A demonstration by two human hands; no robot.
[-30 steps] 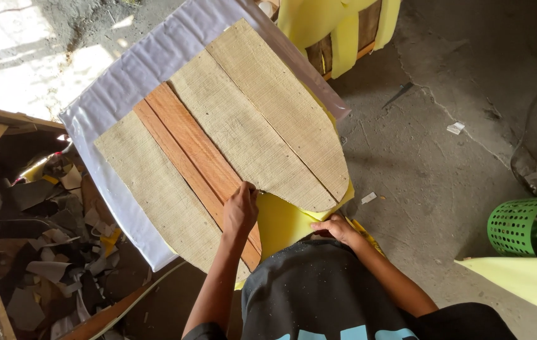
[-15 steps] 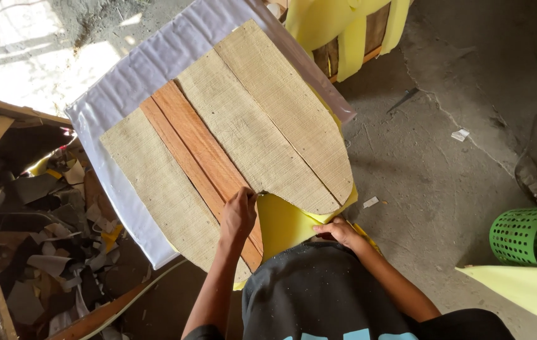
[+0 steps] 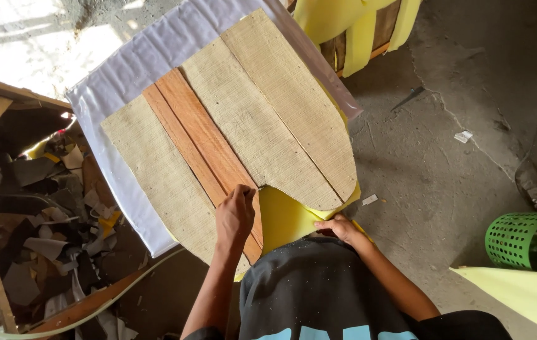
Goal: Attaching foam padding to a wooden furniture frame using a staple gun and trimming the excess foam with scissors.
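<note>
Pressing flat on the wooden slat (image 3: 202,135) of a tilted panel (image 3: 243,119), the left hand (image 3: 234,215) has its fingers loosely curled, holding nothing. The right hand (image 3: 338,226) pinches the yellow foam (image 3: 287,217) at the panel's lower edge, against the person's lap.

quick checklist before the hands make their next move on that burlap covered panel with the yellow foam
1. Left hand on the wooden strip at the panel's near edge: ok.
2. Right hand on the yellow foam below the burlap: ok.
3. Foam lying flat under the burlap: cannot tell, mostly hidden.
4. White fabric spread beneath the panel at its far and left sides: ok.
5. Floor to the left free of clutter: not ok, scrap pile close by.
6. Tool in either hand: cannot tell, none visible.
</note>
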